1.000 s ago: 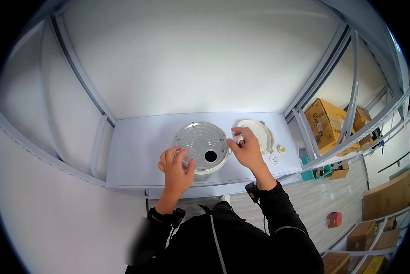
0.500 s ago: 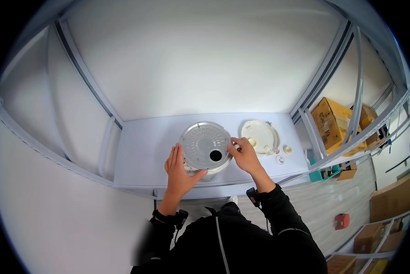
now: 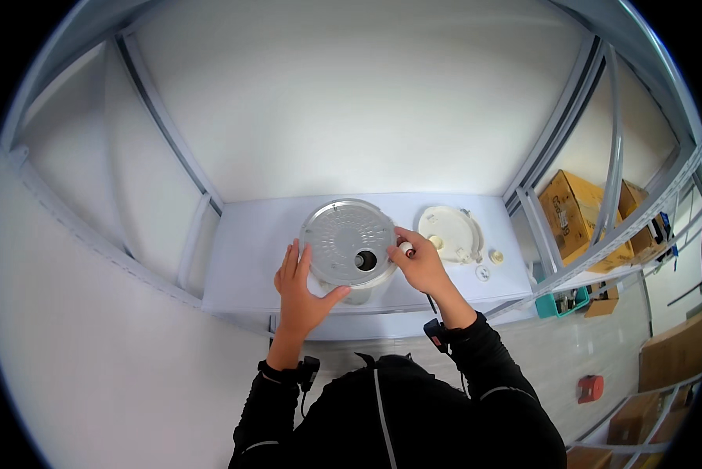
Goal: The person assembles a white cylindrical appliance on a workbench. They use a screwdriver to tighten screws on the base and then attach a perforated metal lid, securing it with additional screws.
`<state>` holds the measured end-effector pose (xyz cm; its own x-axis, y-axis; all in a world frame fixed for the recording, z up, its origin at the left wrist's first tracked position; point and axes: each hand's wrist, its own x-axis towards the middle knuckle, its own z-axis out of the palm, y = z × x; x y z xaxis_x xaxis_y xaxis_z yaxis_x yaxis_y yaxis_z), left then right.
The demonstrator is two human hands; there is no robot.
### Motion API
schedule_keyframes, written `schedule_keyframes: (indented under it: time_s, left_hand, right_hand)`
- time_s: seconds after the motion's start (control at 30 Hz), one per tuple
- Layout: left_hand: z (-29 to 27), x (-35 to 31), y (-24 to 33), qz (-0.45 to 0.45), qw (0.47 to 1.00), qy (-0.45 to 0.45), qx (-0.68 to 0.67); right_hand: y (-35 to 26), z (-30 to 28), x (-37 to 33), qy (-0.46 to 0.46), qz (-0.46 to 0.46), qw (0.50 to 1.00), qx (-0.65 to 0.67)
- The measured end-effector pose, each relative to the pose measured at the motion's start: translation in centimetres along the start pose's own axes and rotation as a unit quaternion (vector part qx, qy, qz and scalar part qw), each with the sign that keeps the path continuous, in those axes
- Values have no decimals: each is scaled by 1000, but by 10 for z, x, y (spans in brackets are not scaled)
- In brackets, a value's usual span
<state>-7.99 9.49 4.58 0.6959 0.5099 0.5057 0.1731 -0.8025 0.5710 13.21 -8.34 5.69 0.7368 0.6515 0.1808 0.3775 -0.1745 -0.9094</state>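
A round silver metal lid plate [image 3: 347, 234], with a radiating embossed pattern and one round hole, is in front of me over a pale round part [image 3: 374, 283] that it mostly hides. Along its left rim lie the fingers of my left hand [image 3: 298, 293], thumb at the near edge, bracing the plate. My right hand [image 3: 423, 266] is at the right rim, fingertips against it. It is closed round what looks like a screwdriver [image 3: 406, 248]: a white and red handle end shows, and a thin dark shaft sticks out below the palm.
Right of the plate lies a white round cover [image 3: 454, 228] with a cream cap [image 3: 436, 242] on it. A cream ring [image 3: 496, 255] and a small white disc [image 3: 483, 273] are beside it. Frame posts flank the table [image 3: 241, 258]. Cartons [image 3: 578, 215] and a teal basket [image 3: 554, 305] stand farther right.
The metal plate has turned or tilted slightly; a grey part now shows through its hole. The tool's end shows more at my right hand, and both hands keep to the rim.
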Motion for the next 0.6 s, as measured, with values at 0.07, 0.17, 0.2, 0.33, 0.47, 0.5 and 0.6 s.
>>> schedule_keyframes:
  time_s: [0.07, 0.17, 0.2, 0.33, 0.47, 0.5, 0.6]
  left_hand:
    - [-4, -3, 6, 12, 999, 28, 12]
    - [-13, -16, -3, -20, 1000, 18, -13]
    - [-16, -24, -2, -24, 999, 28, -11]
    - [-33, -51, 10, -53, 997, 37, 34]
    - [-42, -77, 8, -79, 994, 62, 47]
    - [-46, -78, 9, -90, 993, 61, 53]
    - [-64, -81, 4, -110, 990, 61, 67]
  right_hand:
    - [-7, -4, 2, -28, -4, 1000, 3]
    - [-24, -6, 5, -77, -1, 997, 12]
    - [-25, -3, 1, -90, -9, 996, 13]
    - [-31, 9, -13, -153, -16, 985, 79]
    - [-42, 20, -24, -257, 17, 957, 134]
    - [-43, 23, -25, -272, 21, 955, 116]
    - [-44, 44, -28, -314, 14, 947, 71]
